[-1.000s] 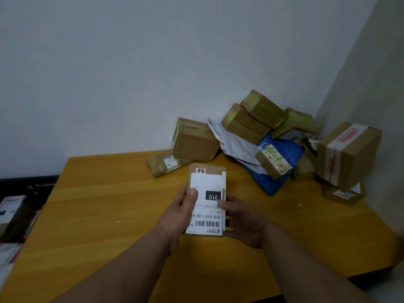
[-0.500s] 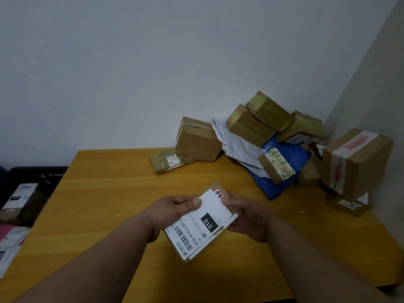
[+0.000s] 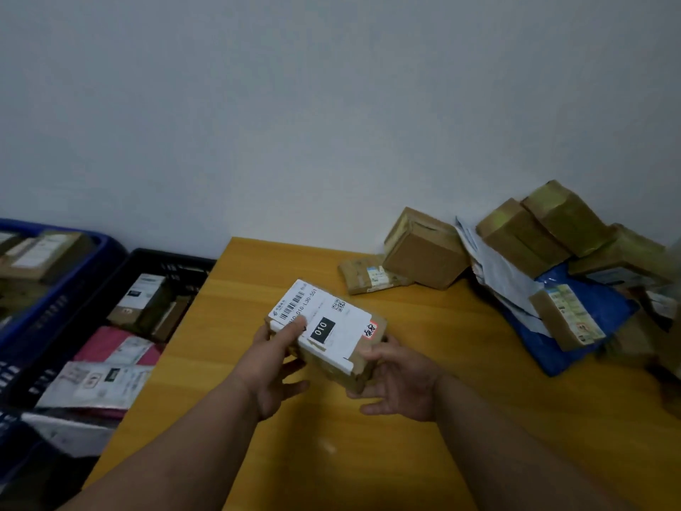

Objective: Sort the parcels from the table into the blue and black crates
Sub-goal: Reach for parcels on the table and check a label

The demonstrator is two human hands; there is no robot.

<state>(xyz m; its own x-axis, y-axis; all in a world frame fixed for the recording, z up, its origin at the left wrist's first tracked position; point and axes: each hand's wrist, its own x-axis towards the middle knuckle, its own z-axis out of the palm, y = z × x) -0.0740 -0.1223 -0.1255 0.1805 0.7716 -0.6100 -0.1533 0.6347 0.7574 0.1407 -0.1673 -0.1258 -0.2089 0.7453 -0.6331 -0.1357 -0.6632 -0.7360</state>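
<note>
Both hands hold the small cardboard parcel (image 3: 326,331) label-up above the table (image 3: 423,455) near its left edge — left hand (image 3: 274,366) thumb pinching the label, right hand (image 3: 400,378) cupping the near-right corner. "010" faces up, probably for reading. Black crate (image 3: 173,265) and blue crate (image 3: 59,285) sit just left — remaining parcels heaped at the far-right corner.

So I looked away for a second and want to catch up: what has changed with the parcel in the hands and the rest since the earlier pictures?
Both hands, left hand and right hand, have turned the small brown cardboard parcel with the white "010" label and carried it left, toward the black plastic crate beside the blue plastic crate. Both keep their grip. The parcel pile on the wooden table looks unchanged.
</note>
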